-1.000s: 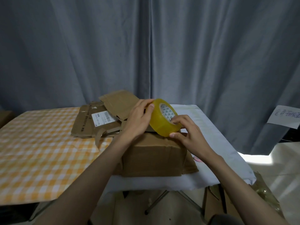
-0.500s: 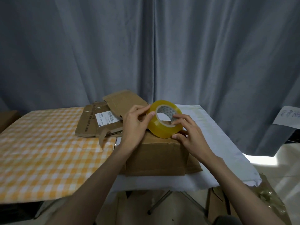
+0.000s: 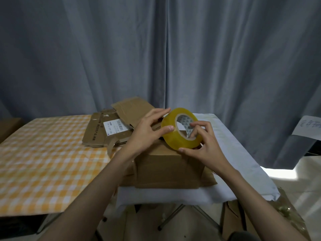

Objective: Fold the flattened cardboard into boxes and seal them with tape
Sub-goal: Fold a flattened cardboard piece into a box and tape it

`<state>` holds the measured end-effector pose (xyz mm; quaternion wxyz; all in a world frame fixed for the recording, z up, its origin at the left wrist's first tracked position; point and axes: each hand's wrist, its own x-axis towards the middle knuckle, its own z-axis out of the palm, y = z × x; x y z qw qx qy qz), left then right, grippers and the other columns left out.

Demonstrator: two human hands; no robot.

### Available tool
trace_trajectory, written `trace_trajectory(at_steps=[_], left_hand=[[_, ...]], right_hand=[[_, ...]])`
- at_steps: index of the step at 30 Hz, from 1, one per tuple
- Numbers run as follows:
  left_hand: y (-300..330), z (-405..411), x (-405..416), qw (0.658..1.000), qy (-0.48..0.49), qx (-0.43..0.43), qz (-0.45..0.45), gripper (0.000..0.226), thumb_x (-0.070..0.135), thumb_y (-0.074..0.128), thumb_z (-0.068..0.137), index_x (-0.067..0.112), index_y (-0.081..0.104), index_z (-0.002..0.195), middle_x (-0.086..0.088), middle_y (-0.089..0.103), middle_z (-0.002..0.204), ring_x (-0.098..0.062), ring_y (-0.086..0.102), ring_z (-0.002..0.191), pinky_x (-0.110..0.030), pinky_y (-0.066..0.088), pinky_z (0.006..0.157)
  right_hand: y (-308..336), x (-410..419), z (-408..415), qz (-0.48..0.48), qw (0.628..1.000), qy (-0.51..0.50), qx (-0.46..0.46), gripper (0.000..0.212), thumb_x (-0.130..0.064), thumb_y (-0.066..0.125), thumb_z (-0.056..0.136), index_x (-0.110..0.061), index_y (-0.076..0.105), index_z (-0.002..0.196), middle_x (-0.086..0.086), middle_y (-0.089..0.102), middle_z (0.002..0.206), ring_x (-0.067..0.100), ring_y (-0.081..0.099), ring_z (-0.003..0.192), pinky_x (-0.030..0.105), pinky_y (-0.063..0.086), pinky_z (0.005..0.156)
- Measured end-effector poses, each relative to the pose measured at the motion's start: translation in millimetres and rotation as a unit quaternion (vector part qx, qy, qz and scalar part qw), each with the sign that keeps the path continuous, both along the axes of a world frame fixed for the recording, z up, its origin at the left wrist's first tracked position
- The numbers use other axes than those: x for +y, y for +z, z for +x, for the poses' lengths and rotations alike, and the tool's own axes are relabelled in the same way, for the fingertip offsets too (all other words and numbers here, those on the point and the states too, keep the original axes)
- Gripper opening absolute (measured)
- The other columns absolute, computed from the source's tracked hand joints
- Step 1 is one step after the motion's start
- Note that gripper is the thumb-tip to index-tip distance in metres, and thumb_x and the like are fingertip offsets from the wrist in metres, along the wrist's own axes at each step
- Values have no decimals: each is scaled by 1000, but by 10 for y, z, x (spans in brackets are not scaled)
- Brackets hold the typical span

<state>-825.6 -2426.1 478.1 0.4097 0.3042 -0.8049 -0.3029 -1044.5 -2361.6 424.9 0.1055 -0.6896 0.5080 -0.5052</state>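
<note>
A folded brown cardboard box (image 3: 166, 166) stands on the white-covered table (image 3: 234, 153). Both my hands hold a yellow roll of clear tape (image 3: 172, 138) tilted on edge just above the box's top. My left hand (image 3: 147, 131) grips the roll's left side, thumb on the outer band and fingers over the top. My right hand (image 3: 203, 145) pinches the right side, fingers inside the core and thumb under the rim. Behind the box lies a pile of flattened cardboard (image 3: 107, 131) with a white shipping label.
An orange-and-white checked tablecloth (image 3: 43, 162) covers the table to the left. Grey curtains (image 3: 156, 58) hang close behind. More cardboard (image 3: 232, 221) stands on the floor at the lower right, under the white table's edge. A paper note (image 3: 309, 127) hangs at the far right.
The tape roll has turned in my hands, its core now facing me more. My right fingers have moved into the core. The view has shifted slightly.
</note>
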Motion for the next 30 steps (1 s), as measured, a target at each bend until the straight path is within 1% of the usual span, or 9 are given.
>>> trace_trajectory(at_steps=[3,8,13,15,17,21,23,27,30], left_hand=[[1,74,-80,995,-58,-65,38,72,46,70,84,30,43,149,16,43,148,3,40,136,-25,35,114],[-82,91,-50,997,-38,-27,54,73,50,73,82,29,46,147,13,47,149,0,43,135,-30,38,114],[-219,76,73,998,26,27,41,54,25,70,90,22,53,141,12,54,142,11,47,127,-11,39,103],[-267,110,104,995,13,50,87,51,17,68,91,24,53,139,17,55,137,12,49,124,-7,39,98],[-306,152,103,987,-12,79,139,51,9,67,91,21,52,139,14,58,135,3,54,125,-15,43,103],[-297,176,119,980,-35,93,175,53,6,67,90,19,52,139,9,61,135,-4,55,127,-25,43,108],[-283,180,126,978,-42,84,187,62,10,74,84,22,51,140,10,60,136,-2,54,127,-25,42,109],[-291,107,130,988,-25,-32,149,116,26,97,53,26,34,150,15,44,145,6,45,130,-14,37,108],[-284,1,155,991,14,-63,118,127,38,98,46,32,27,151,20,38,142,10,42,124,-9,35,103]], right_hand=[[-24,10,-35,7,1000,29,-3,44,-27,92,67,-16,55,90,-5,41,134,11,41,134,44,48,104],[-46,17,1,-6,1000,21,-16,45,-32,92,66,-16,58,91,-6,41,133,8,41,134,43,49,104],[-66,36,16,46,997,-5,-55,63,-44,92,58,-29,59,110,-13,24,147,-4,32,135,24,43,108],[-67,35,-42,121,988,22,-89,98,-40,94,57,-38,41,140,-19,24,153,-7,33,135,19,39,109],[-47,37,-124,193,973,49,-117,121,-32,94,60,-39,18,155,-24,29,152,-5,38,132,14,38,106],[51,42,-204,211,967,86,-113,108,-25,94,61,-36,35,150,-26,50,138,-2,48,126,4,44,90],[44,30,-195,187,974,61,-112,102,-30,96,56,-37,45,144,-21,56,133,-1,53,121,12,48,93],[-16,49,-137,132,986,3,-97,100,-39,97,50,-35,52,139,-19,59,128,0,57,115,14,50,92],[-13,89,-156,104,988,18,-111,94,-38,94,53,-33,54,138,-15,61,126,3,59,114,16,50,94]])
